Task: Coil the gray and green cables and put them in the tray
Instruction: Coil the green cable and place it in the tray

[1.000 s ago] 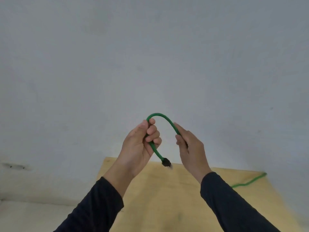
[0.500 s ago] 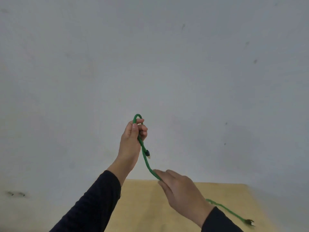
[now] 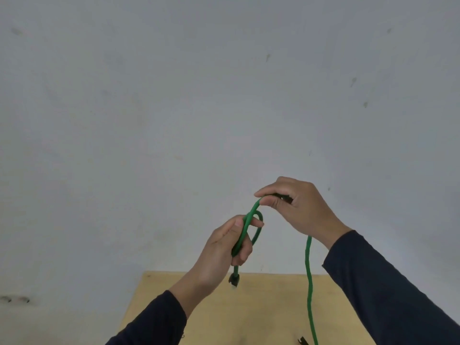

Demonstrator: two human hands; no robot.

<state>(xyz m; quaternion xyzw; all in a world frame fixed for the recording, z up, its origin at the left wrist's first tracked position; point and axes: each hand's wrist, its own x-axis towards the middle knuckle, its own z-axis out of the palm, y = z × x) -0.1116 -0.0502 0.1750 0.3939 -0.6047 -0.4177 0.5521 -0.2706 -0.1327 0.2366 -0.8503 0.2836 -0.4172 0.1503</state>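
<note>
Plain gray wall (image 3: pixel 224 95) ahead, wooden table (image 3: pixel 261 307) below: I'm coiling the green cable (image 3: pixel 308 270).
My left hand (image 3: pixel 224 247) is clamping the first loop, plug (image 3: pixel 234 280) dangling; my right hand (image 3: pixel 298 207) is pinching the slack, feeding another turn.

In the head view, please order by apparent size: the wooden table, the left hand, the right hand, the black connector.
1. Wooden table, though its edges run out of frame.
2. Right hand and left hand: they look alike, so I do not rank them.
3. Black connector on the green cable, clearly smallest.
</note>
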